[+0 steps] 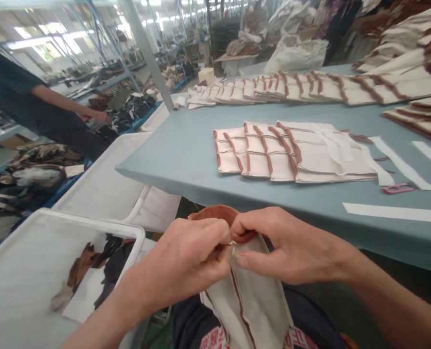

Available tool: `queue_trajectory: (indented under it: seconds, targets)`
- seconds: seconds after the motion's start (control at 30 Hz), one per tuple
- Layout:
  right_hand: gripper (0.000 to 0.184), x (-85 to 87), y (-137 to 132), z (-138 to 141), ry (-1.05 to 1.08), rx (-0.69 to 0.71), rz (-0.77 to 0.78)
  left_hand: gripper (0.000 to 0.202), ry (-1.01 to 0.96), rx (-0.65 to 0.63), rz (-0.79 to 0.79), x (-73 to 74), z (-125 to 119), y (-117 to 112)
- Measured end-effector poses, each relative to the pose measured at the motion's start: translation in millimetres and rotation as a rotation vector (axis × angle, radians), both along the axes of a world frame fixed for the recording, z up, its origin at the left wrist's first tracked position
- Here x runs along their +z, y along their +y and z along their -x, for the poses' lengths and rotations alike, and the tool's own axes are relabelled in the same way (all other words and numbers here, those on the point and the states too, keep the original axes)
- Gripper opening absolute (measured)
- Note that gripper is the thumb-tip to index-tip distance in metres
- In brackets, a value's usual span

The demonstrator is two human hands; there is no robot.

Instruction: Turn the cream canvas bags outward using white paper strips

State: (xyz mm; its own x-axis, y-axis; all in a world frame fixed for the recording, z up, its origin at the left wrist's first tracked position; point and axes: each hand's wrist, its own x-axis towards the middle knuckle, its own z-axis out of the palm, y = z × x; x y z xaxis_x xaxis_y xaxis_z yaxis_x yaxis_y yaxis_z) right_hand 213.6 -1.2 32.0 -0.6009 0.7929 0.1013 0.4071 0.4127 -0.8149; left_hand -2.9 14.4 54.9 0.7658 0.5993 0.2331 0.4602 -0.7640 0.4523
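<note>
Fabric piece in both hands, seemingly clear of table edge.

Lettering stands on the person's dark clothes, at the bottom of the view, as two patches of Chinese characters in red and white. The left print shows a few dense characters, too blurred and cut off to read. The right print seems to begin with 正, though at this angle and sharpness that reading is not certain; the strokes after it cannot be made out. The pale piece hangs between the two prints, and the lower edge of the view cuts across both.
</note>
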Motion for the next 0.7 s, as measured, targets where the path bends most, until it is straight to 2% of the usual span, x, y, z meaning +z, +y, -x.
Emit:
queue_trajectory:
  seconds: [0.07,0.17,0.3,0.43,0.57,0.63,0.7]
  targets:
    - [0.010,-3.9,1,4,-0.004,-0.040,-0.026,0.023,0.014,-0.011,-0.114,-3.8,-1,-1]
    - [0.010,-11.9,3,6,0.043,-0.087,0.013,0.025,0.033,-0.025,-0.224,-10.6,0,-1]
    - [0.009,-19.5,5,2,0.156,-0.056,0.110,0.025,0.047,-0.080,-0.321,-17.0,4,-4]
    - [0.006,-28.4,7,2,0.348,0.014,0.308,0.013,-0.028,-0.148,-0.403,-22.5,8,-6]
    - [0.024,-49.3,6,8,0.564,0.028,0.588,0.019,0.031,-0.133,-0.502,-31.9,13,-7]
    - [0.029,-60.8,5,11,0.627,0.008,0.658,0.022,0.069,-0.102,-0.516,-36.8,14,-9]
    - [0.030,-68.6,6,12,0.652,-0.021,0.662,0.023,0.085,-0.077,-0.523,-40.5,13,-12]
